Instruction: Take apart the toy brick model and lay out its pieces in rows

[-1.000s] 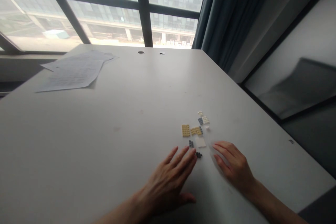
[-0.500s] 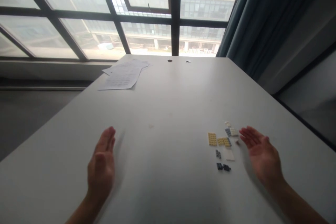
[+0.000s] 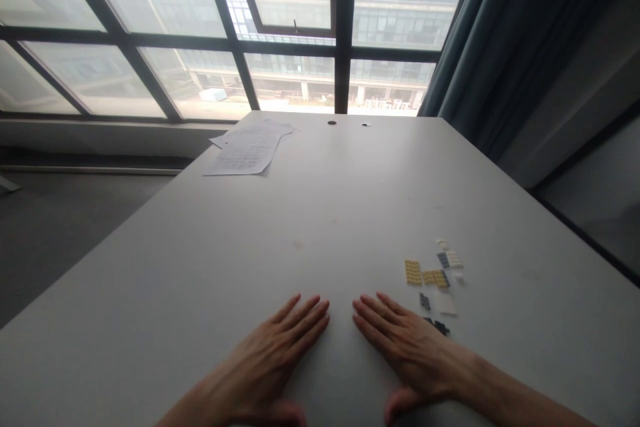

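Note:
Palm down on the white table (image 3: 225,233), my left hand (image 3: 280,350) lies with its fingers stretched out and holds nothing. My right hand (image 3: 400,343) rests flat a short gap to the right, fingers extended and likewise holding nothing. Beside and beyond the right hand lie small building-brick pieces: a yellow studded plate (image 3: 413,272), smaller yellow pieces (image 3: 431,277), a blue-grey plate (image 3: 443,259), a white studded plate (image 3: 454,259), a dark grey piece (image 3: 425,301) and a flat white tile (image 3: 447,303). Black pieces (image 3: 441,327) are partly hidden behind the right hand.
Printed paper sheets (image 3: 243,153) lie at the table's far left. Two small round spots, one dark (image 3: 332,123), show near the far edge. A window (image 3: 295,80) stands beyond the table, with a dark blue curtain (image 3: 465,47) at the right.
Both hands have come inward from wide apart, turning from raised with palms facing each other to palms down on the table. The right hand now covers part of the black pieces.

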Action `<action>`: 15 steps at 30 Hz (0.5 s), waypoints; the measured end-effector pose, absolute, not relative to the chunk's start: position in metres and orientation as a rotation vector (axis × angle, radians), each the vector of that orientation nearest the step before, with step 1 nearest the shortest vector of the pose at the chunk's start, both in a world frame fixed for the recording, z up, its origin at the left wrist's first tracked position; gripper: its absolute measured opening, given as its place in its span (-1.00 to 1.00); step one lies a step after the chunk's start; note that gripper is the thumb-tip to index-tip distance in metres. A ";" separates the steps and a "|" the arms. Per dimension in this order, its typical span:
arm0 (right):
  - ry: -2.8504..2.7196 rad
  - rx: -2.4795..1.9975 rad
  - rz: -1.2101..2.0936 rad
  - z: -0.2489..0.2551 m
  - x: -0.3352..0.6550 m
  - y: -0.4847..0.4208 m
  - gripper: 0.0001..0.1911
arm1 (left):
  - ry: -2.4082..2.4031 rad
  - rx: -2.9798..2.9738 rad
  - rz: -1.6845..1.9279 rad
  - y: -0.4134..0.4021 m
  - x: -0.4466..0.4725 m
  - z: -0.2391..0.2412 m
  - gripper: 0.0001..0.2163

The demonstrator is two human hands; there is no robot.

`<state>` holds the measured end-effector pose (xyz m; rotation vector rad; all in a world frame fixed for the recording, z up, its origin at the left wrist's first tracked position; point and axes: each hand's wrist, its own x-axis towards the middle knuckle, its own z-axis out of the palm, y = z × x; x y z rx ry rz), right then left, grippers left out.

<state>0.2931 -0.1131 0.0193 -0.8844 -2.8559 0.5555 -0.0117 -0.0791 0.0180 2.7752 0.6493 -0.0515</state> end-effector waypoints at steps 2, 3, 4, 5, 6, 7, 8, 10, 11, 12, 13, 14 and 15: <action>-2.865 -0.944 0.707 0.015 0.294 -0.112 0.10 | 0.674 2.704 -0.092 -0.079 -0.011 0.014 -0.02; -2.859 -0.965 0.754 0.015 0.294 -0.112 0.10 | 0.683 2.683 -0.105 -0.079 -0.011 0.013 -0.02; -2.851 -0.979 0.784 0.015 0.295 -0.112 0.10 | 0.688 2.668 -0.110 -0.080 -0.011 0.013 -0.02; -2.844 -0.981 0.803 0.017 0.295 -0.113 0.09 | 0.691 2.659 -0.107 -0.080 -0.011 0.013 -0.02; -2.841 -0.975 0.814 0.018 0.294 -0.113 0.09 | 0.692 2.652 -0.098 -0.080 -0.011 0.014 -0.02; -2.842 -0.964 0.820 0.019 0.294 -0.113 0.09 | 0.693 2.648 -0.089 -0.081 -0.011 0.014 -0.02; -2.845 -0.952 0.819 0.020 0.293 -0.113 0.09 | 0.694 2.645 -0.082 -0.081 -0.011 0.015 -0.02; -2.849 -0.942 0.790 0.020 0.291 -0.112 0.09 | 0.693 2.647 -0.075 -0.080 -0.011 0.016 -0.03; -2.853 -0.940 0.759 0.019 0.291 -0.112 0.08 | 0.689 2.651 -0.071 -0.080 -0.011 0.016 -0.03; -2.858 -0.936 0.718 0.018 0.291 -0.112 0.08 | 0.683 2.657 -0.062 -0.080 -0.011 0.017 -0.03; -2.865 -0.932 0.660 0.016 0.292 -0.113 0.07 | 0.678 2.665 -0.048 -0.080 -0.011 0.016 -0.03; -2.869 -0.929 0.582 0.014 0.294 -0.115 0.05 | 0.674 2.678 -0.028 -0.079 -0.012 0.015 -0.04; -2.867 -0.934 0.480 0.010 0.297 -0.118 0.02 | 0.679 2.695 -0.003 -0.079 -0.012 0.014 -0.07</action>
